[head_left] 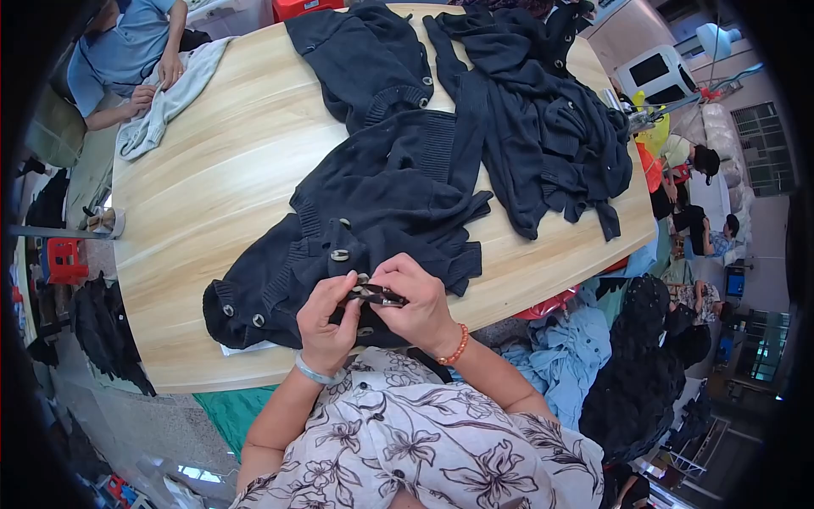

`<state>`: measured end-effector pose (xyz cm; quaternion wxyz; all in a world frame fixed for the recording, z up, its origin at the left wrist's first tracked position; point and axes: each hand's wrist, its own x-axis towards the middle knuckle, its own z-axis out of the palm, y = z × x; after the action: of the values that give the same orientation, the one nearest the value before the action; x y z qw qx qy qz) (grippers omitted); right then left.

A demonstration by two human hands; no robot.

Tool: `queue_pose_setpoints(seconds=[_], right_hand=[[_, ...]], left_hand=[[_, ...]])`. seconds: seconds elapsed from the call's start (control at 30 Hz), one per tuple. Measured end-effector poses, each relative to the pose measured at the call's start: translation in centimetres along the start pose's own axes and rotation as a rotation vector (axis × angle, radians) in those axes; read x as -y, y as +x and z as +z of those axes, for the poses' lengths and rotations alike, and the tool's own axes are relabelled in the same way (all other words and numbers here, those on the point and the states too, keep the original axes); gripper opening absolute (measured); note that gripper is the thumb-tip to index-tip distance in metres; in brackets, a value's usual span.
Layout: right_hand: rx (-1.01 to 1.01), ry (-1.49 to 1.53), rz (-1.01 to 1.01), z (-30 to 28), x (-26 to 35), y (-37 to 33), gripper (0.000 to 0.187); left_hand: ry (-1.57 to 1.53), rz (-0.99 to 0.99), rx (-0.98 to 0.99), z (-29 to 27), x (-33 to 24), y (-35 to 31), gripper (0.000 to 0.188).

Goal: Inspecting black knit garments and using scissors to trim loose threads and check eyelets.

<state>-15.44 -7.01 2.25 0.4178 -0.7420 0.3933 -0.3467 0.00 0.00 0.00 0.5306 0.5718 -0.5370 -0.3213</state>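
A dark navy knitted cardigan [365, 182] with large pale-and-dark buttons lies spread before me, its near edge at the table's front. My left hand [326, 318] is closed in a pinch on the cardigan's buttoned edge, close to a button [363, 278]. In my right hand [417, 304] is a small dark tool that looks like thread snips [381, 295]. Its tip is at the button, between the fingertips of both hands. Whether its blades are apart is too small to tell. Other buttons [339, 255] show just beyond my fingers.
More dark knitted garments [551, 127] are heaped at the far right of the wooden table [203, 204]. At the far left a person [127, 64] handles a light grey knit [182, 97]. Light blue cloth [568, 348] and black garments [632, 365] pile up beyond the right edge.
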Motion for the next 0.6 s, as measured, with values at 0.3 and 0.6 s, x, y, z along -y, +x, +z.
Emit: queue_pose_setpoints(seconds=[0.3, 0.6], right_hand=[[-0.052, -0.173, -0.146, 0.6, 0.3, 0.2, 0.021], [0.214, -0.064, -0.031, -3.4, 1.5, 0.3, 0.038]], left_hand=[[-0.391, -0.248, -0.102, 0.9, 0.5, -0.4, 0.036], [-0.595, -0.496, -0.09, -0.6, 0.5, -0.6, 0.028]])
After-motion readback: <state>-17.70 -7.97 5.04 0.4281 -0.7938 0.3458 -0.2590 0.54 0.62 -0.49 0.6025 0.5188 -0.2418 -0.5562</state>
